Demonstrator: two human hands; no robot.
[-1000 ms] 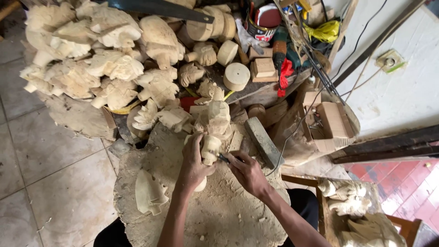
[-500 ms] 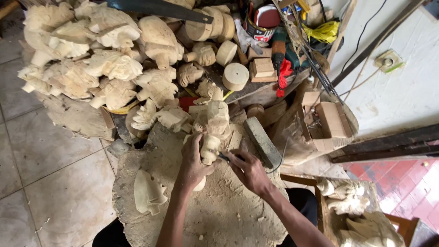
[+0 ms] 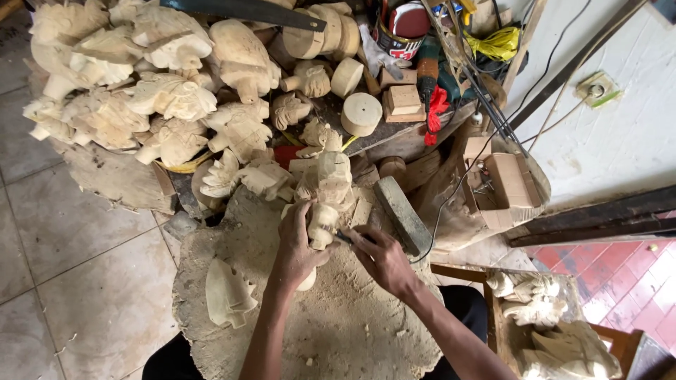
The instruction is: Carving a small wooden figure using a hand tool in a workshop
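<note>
My left hand (image 3: 299, 243) grips a pale wooden carving (image 3: 322, 224) that rests on a large rough wooden block (image 3: 338, 331) covered in sawdust. My right hand (image 3: 384, 257) holds a thin dark carving tool (image 3: 345, 238) whose tip touches the carving's right side. Both forearms reach up from the bottom of the head view. A second carved piece (image 3: 229, 292) lies on the block to the left of my left arm.
A heap of several pale carvings (image 3: 155, 91) fills the upper left. Round wood blanks (image 3: 360, 112), a tin (image 3: 401, 28), a long saw blade (image 3: 246, 10), a sharpening stone (image 3: 401, 214) and a cardboard box (image 3: 507, 179) lie behind. More carvings (image 3: 549, 324) stand at the lower right.
The hands stay on the carving and tool with only slight shifts. The view has drifted a little.
</note>
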